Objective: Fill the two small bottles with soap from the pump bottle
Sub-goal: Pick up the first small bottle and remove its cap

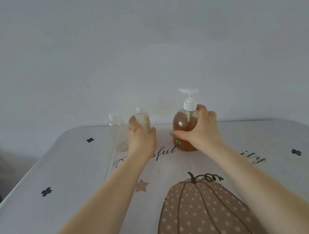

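Two small clear plastic bottles with white caps at table's far edge: one (118,133) stands free, other (143,120) wrapped in left hand (141,138). Just right, round clear pump bottle of amber soap (185,125), white pump on top, gripped by right hand (197,130) around body. Both small caps on, likely empty. Step: bring pair nearer over pumpkin-print tablecloth (81,188). Keep upright, uncap first, then align nozzle over narrow mouth.

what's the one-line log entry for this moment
left hand grips capped small bottle | right hand grips pump bottle | second small bottle untouched
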